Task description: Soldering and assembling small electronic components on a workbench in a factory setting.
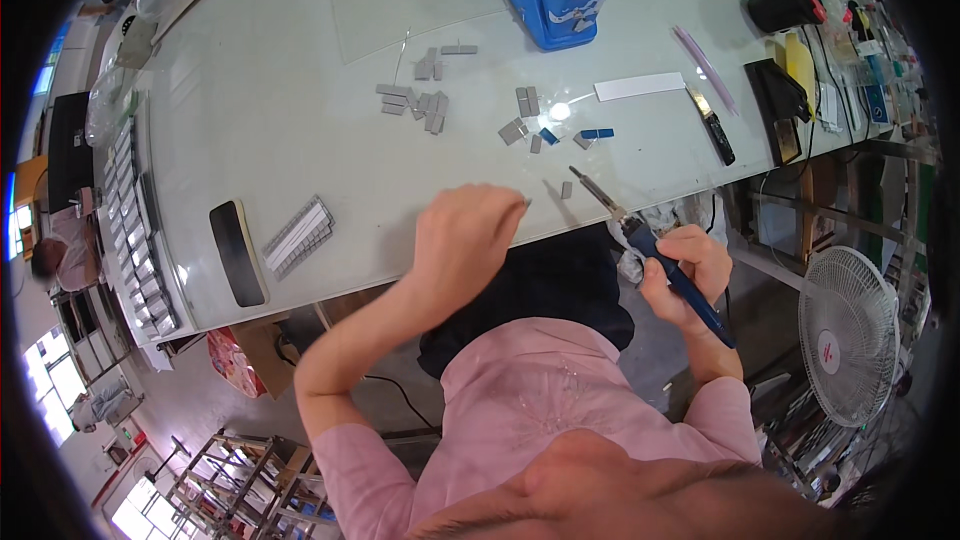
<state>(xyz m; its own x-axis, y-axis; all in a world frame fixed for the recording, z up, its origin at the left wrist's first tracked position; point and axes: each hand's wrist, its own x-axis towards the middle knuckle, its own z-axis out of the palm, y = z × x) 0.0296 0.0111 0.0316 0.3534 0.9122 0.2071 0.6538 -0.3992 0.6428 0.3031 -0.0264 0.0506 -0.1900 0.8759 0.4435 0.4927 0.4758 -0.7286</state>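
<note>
My right hand (690, 265) is wrapped around the dark blue handle of a soldering iron (642, 237). The iron's metal tip points up and left, over the table's near edge. To its left, my left hand (462, 245) is closed in a pinch above the white table (350, 180). A tiny dark tip shows at its fingers, too small to name. One small grey rectangular piece (567, 190) lies close to the iron's tip. Beyond it are more grey pieces (513, 130) and small blue pieces (597, 133). A larger cluster of grey pieces (435, 110) sits farther left.
At the back stands a blue tape dispenser (560, 20). A white strip (640, 87), a utility knife (712, 130) and a clear pinkish tube (705, 70) lie right. Leftward are a black phone-like slab (238, 250) and ridged strips (298, 237). A fan (850, 335) stands beside the table.
</note>
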